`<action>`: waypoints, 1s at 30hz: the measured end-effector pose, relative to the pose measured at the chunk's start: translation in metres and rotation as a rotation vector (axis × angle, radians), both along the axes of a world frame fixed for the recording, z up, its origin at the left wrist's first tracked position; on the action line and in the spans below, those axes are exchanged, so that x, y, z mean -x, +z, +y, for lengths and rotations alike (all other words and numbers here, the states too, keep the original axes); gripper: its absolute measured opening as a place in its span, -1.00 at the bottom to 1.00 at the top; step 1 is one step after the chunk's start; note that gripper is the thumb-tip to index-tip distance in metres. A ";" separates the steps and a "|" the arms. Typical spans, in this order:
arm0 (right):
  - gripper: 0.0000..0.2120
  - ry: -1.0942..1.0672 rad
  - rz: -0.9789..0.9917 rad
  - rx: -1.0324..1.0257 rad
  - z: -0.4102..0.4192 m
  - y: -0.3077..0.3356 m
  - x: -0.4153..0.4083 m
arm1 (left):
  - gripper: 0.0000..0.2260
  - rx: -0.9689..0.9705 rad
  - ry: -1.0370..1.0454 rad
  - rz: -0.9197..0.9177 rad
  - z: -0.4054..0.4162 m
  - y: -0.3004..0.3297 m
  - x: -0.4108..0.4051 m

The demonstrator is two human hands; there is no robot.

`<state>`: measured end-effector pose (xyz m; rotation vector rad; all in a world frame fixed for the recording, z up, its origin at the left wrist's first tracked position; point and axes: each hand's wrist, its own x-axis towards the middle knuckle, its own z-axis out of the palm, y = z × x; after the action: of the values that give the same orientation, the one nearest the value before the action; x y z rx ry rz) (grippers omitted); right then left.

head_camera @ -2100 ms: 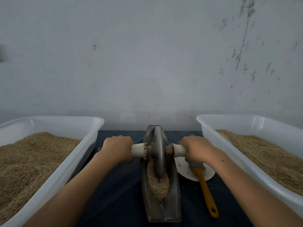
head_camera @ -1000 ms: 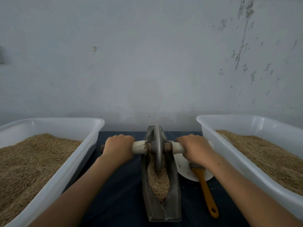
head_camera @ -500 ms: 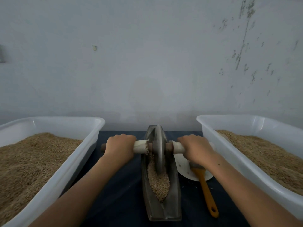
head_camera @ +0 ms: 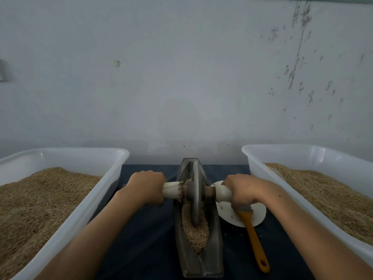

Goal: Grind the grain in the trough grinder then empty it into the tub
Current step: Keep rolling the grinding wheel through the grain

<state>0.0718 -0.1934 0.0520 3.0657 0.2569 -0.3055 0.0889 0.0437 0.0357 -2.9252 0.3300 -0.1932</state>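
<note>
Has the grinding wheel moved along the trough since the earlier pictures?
Yes. The grinding wheel rolled slightly away from the person, toward the far end of the fixed trough.

orange-handled brush (head_camera: 254, 242), white plate (head_camera: 258, 217), dark cloth (head_camera: 147, 235)

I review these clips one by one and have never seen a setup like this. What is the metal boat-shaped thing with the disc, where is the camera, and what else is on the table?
There is one view, from a camera worn on the person's head, looking forward and down at their own arms. The metal boat shape is a trough grinder: a narrow trough with grain lying in it. A metal wheel stands on edge in the trough, on a wooden handle that sticks out both sides. The left hand grips one end and the right hand the other. Either side stands a white plastic tub, left tub and right tub, both holding grain. Beside the trough lies a white plate with a yellow-handled brush resting on it.
</note>
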 end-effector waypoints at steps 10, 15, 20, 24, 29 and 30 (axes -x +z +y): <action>-0.83 0.041 -0.446 0.036 0.007 -0.020 -0.009 | -0.78 0.091 0.028 -0.099 0.000 -0.009 -0.002; -0.83 0.048 -0.540 0.003 0.007 -0.027 -0.010 | -0.78 0.105 0.021 -0.085 0.001 -0.009 -0.003; -0.85 0.063 -0.464 0.045 0.005 -0.023 -0.008 | -0.78 0.088 0.034 -0.077 0.001 -0.008 -0.001; -0.70 0.045 -0.161 0.076 0.003 -0.004 0.000 | -0.73 0.052 0.000 -0.050 0.000 -0.005 0.000; -0.61 -0.031 0.059 0.001 0.002 0.005 0.008 | -0.61 0.020 -0.006 0.098 0.002 0.003 0.003; -0.62 -0.035 0.056 0.006 0.002 0.004 0.008 | -0.60 0.018 0.002 0.105 0.001 0.003 0.003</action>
<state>0.0642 -0.1916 0.0561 3.0620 0.2043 -0.3938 0.0857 0.0449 0.0389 -2.9600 0.3431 -0.0424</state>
